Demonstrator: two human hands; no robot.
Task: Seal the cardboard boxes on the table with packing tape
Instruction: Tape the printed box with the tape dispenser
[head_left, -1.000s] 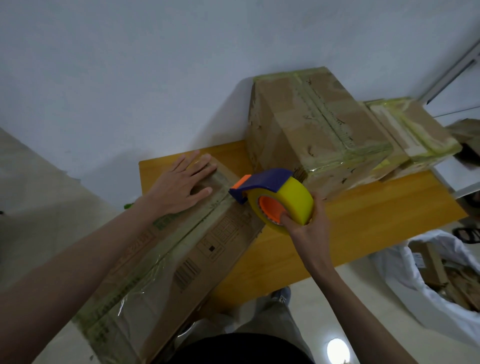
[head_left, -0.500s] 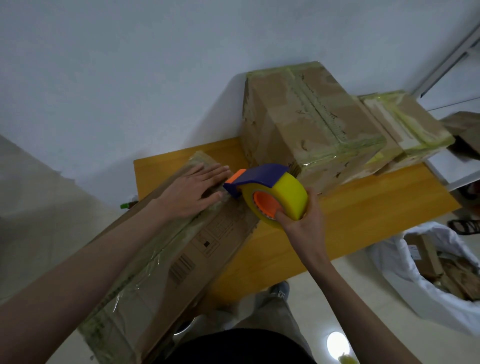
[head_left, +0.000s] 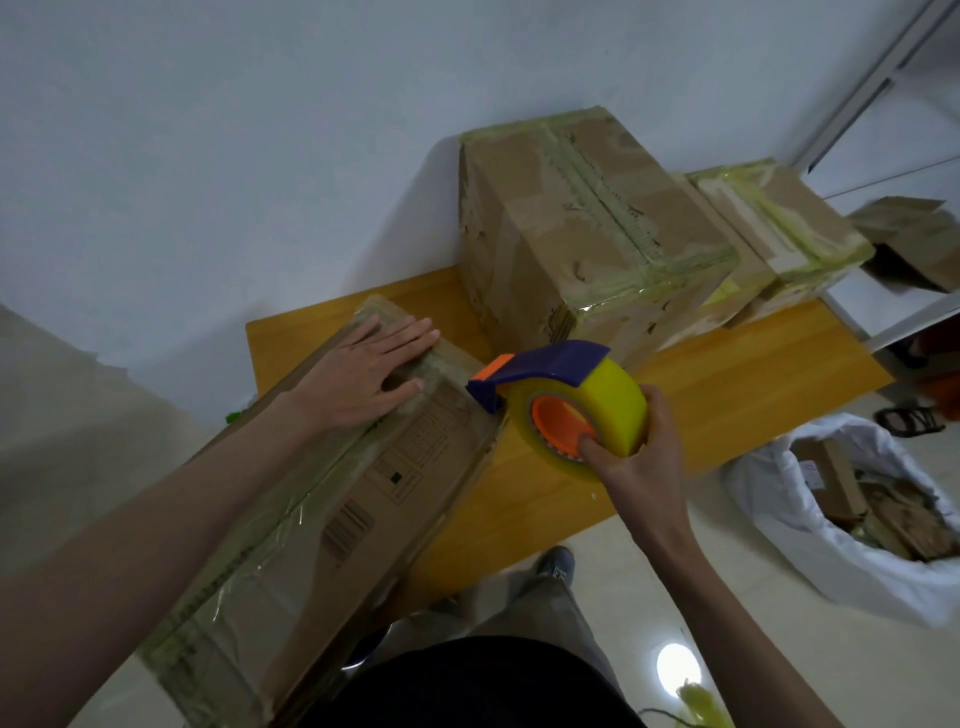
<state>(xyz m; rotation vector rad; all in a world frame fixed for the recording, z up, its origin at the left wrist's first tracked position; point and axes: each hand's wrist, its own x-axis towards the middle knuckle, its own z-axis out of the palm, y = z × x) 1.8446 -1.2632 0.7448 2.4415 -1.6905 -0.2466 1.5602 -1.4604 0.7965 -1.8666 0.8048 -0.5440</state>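
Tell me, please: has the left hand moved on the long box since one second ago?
Yes. The left hand slid along the long box toward its far end, nearer the big taped box; it lies flat.

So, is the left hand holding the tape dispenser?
No, the left hand lies flat with straight fingers on the long cardboard box, while the right hand grips the tape dispenser.

Both forearms are bare, with no sleeve, watch or ring on the left hand (head_left: 363, 379) or the right hand (head_left: 641, 462). The person wears a black top (head_left: 467, 686), grey-beige trousers (head_left: 524, 608) below it, and a grey shoe (head_left: 557, 566).
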